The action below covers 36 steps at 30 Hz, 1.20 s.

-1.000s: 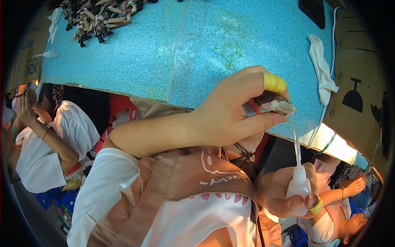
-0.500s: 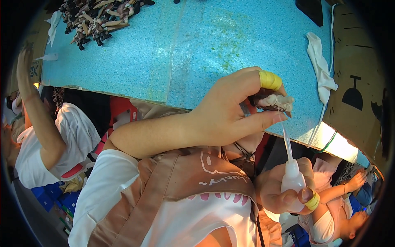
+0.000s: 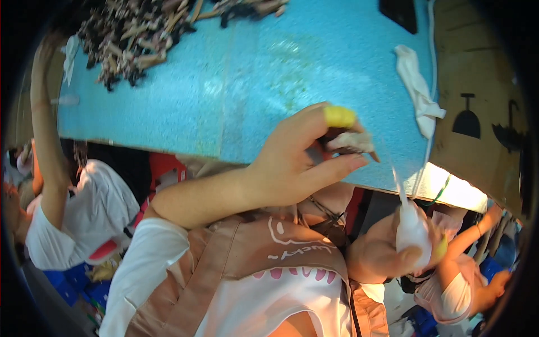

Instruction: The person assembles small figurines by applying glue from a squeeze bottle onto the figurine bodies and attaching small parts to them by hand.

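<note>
Over the blue table (image 3: 236,112), my left hand (image 3: 297,157) is closed on a small figurine (image 3: 351,142), pale and dark brown. Thumb and fingers pinch it and cover most of its shape. Yellow tape wraps one of the fingers. Lower and to the right, my right hand (image 3: 387,241) grips a white squeeze bottle (image 3: 412,233) with a long thin nozzle pointing up. The nozzle tip is apart from the figurine, to its right. Motion blurs the right hand and bottle.
A heap of similar figurines (image 3: 135,45) lies at the far left of the table. A white cloth strip (image 3: 415,90) and a dark flat object (image 3: 400,14) lie to the right, by a cardboard box (image 3: 477,67). People sit at left (image 3: 78,219) and lower right (image 3: 452,281).
The right hand has drawn the bottle's nozzle away from the figurine, to the right. My left hand with the figurine sits slightly further left in the picture, and the view has shifted.
</note>
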Each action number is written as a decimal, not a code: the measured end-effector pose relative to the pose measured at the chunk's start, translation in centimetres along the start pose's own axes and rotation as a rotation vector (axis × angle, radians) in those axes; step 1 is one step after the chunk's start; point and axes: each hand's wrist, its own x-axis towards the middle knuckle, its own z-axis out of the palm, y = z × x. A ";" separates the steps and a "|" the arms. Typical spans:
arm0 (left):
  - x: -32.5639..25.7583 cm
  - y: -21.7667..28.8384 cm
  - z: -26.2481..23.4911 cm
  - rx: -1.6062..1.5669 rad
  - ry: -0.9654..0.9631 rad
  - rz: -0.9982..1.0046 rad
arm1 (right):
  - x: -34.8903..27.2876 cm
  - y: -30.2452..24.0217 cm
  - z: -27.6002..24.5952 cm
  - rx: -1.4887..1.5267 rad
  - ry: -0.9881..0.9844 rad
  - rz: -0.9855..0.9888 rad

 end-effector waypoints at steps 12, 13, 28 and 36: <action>-0.8 0.1 1.0 -0.161 0.166 -0.065 | 6.1 4.7 1.9 -0.380 -0.596 0.081; -0.8 0.0 1.0 -0.147 0.188 -0.042 | 5.9 4.9 2.2 -0.384 -0.569 0.076; -0.6 -0.4 0.6 0.001 0.242 0.004 | 14.9 9.4 -6.8 -0.816 -0.096 -0.346; -0.9 -0.1 0.6 -0.073 0.212 0.000 | 16.2 11.2 -6.0 -1.341 -0.434 -0.133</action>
